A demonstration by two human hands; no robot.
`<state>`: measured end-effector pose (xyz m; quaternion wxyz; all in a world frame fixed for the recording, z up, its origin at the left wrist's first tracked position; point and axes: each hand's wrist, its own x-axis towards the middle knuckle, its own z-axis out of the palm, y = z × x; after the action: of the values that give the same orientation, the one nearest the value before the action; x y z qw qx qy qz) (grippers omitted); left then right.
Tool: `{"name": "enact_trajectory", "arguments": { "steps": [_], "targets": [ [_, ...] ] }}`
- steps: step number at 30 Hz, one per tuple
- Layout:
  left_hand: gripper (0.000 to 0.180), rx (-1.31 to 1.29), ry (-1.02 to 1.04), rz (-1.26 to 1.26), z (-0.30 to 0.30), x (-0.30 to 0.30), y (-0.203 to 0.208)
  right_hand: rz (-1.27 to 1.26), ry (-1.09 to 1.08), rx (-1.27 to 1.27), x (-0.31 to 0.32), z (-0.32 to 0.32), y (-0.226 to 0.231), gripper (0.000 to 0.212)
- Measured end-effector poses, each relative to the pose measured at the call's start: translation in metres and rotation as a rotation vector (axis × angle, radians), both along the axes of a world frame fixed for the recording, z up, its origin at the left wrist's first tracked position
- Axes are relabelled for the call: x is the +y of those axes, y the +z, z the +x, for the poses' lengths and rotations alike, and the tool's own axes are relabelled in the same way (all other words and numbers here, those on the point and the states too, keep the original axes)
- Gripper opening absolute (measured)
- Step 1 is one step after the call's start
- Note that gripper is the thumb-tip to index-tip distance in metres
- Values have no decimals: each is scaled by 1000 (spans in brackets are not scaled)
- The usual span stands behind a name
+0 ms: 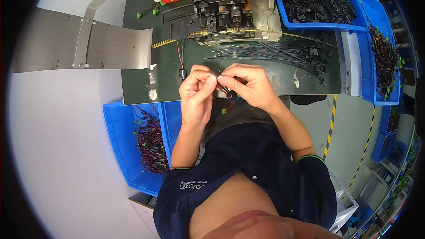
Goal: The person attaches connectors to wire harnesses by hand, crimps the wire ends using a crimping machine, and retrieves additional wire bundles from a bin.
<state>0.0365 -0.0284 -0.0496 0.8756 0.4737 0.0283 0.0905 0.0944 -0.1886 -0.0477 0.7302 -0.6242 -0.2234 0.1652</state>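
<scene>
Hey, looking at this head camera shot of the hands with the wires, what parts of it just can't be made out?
- Head view: where the left hand and right hand pinch the thin red and black wires, the fingers cover the wire ends.
- Each hand's grip: curled fingers hide it.
- Bundles in the left blue bin: too small to tell apart.
- Crimping machine: top cut off by the picture's upper edge.
- Far-right blue bins: bent by the fisheye rim.

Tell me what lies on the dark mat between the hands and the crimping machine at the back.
In the head view, between the left hand and right hand and the crimping machine, a fanned row of black wire leads lies on the dark mat, plus one red-black wire.
</scene>
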Motion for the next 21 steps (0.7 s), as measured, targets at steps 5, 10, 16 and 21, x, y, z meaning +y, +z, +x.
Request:
{"name": "enact_trajectory", "arguments": {
  "steps": [5, 10, 16, 21],
  "targets": [
    [5, 28, -9, -100, -1, -1, -11, -32, -49, -77, 1, -1, 0, 11],
    [9, 22, 20, -86, -1, -3, -15, -167, -80, -228, 1, -5, 0, 11],
    [11, 37, 23, 177, -1, 3, -8, -117, -95, -110, -1, -8, 3, 10],
    [11, 8, 7, 268, -1, 5, -4, -131, -97, -138, -2, -6, 0, 9]
  ]
}}
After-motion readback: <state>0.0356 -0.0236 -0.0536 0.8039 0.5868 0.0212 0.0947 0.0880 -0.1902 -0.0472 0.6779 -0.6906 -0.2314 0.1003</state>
